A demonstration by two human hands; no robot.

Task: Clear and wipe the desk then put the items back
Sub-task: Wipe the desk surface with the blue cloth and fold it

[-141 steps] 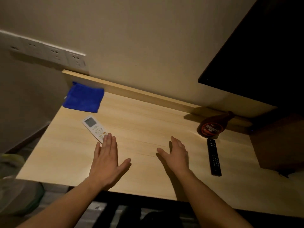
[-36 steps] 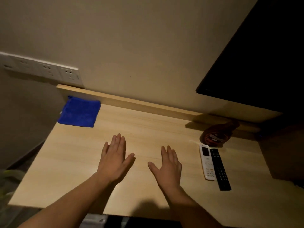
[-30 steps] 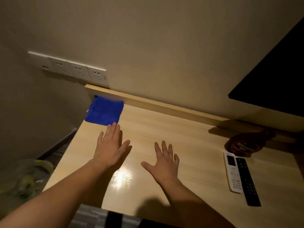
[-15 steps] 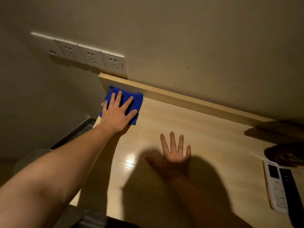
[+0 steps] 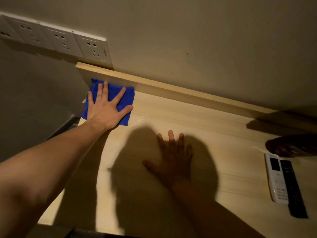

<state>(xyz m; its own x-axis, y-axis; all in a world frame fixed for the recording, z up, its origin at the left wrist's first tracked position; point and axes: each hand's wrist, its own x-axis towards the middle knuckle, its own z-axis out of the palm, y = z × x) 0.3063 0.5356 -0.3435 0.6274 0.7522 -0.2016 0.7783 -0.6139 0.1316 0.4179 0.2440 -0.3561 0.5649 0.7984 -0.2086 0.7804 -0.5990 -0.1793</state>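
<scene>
my left hand (image 5: 105, 111) lies flat on the folded blue microfibre cloth (image 5: 127, 102) in the upper left of the frame, fingers (image 5: 120, 96) spread apart and pressing down rather than pinching, because a flat palm is what i need to drag the cloth across the pale wood-grain desk (image 5: 214, 127). the cloth sits at the far left corner of the desk, its far edge touching the raised wooden back lip (image 5: 180, 91) under the row of white wall sockets (image 5: 72, 43). it is close to square, so i can't call a clear long axis; its edges run roughly parallel to the lip. my right hand (image 5: 173, 162) rests open at centre frame, in shadow, fingers apart and holding nothing, i think as a brace while i lean toward the corner. the white remote with grey buttons (image 5: 277, 179) and the slim black remote (image 5: 293, 188) lie side by side, touching or nearly so, at the right edge of the frame, long axes running from the lip toward me, with a dark reddish object i can't identify (image 5: 291, 147) just beyond them. i judge they are parked there to leave the left and middle of the desk free for wiping, which looks ready to start.
</scene>
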